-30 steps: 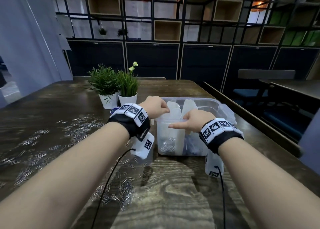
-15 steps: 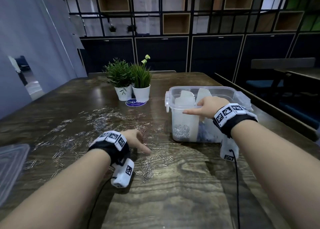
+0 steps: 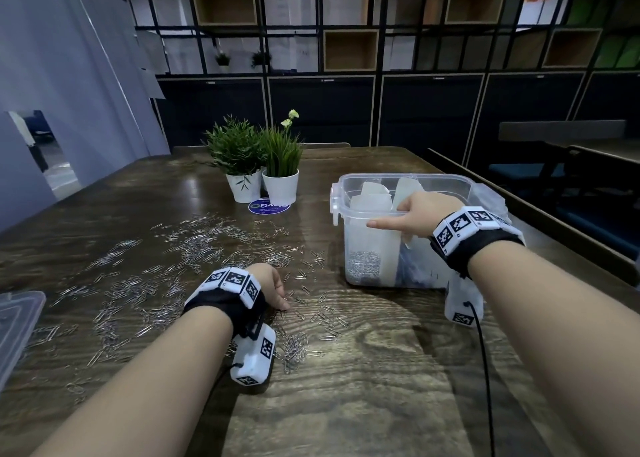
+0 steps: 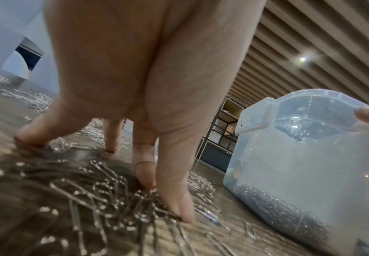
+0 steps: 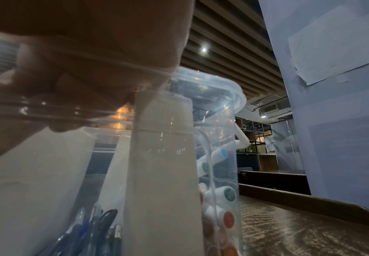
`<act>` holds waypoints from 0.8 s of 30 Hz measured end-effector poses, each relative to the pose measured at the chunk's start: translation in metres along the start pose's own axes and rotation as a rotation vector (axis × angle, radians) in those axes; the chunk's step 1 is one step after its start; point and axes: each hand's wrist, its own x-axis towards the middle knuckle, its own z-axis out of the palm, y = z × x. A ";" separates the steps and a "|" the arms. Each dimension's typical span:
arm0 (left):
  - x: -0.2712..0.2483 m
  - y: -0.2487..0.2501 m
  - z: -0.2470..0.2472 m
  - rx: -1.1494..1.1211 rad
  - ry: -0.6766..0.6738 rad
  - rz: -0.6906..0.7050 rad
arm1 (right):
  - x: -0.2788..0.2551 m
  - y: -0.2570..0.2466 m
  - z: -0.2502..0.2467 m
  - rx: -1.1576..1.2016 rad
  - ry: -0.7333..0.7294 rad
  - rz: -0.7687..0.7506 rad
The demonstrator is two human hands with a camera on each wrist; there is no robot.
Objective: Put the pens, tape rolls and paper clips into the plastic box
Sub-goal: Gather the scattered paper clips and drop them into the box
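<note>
Fingers [image 4: 174,204] among clips [image 3: 194,248], plants [image 3: 256,158] behind.

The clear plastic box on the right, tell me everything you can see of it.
The clear plastic box is a lidless rectangular tub with a rolled rim and a side latch, upright on the dark wooden table. Pale upright dividers split it; one section holds paper clips, others pens and coloured-cap markers. The right hand grips its near rim.

Paper clips [image 3: 207,248] lie scattered on the table [image 3: 363,387] to my left; the plastic box [image 3: 450,183] stands to my right, two potted plants [image 3: 263,165] behind the clips.
</note>
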 end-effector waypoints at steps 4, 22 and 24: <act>-0.005 0.008 -0.003 0.080 -0.066 -0.004 | -0.001 -0.001 0.000 0.001 0.003 -0.002; 0.010 -0.006 0.009 0.008 0.083 0.066 | 0.001 0.004 0.003 0.027 0.010 -0.035; 0.009 -0.006 0.009 0.016 0.106 0.057 | 0.002 0.004 0.002 0.034 0.010 -0.034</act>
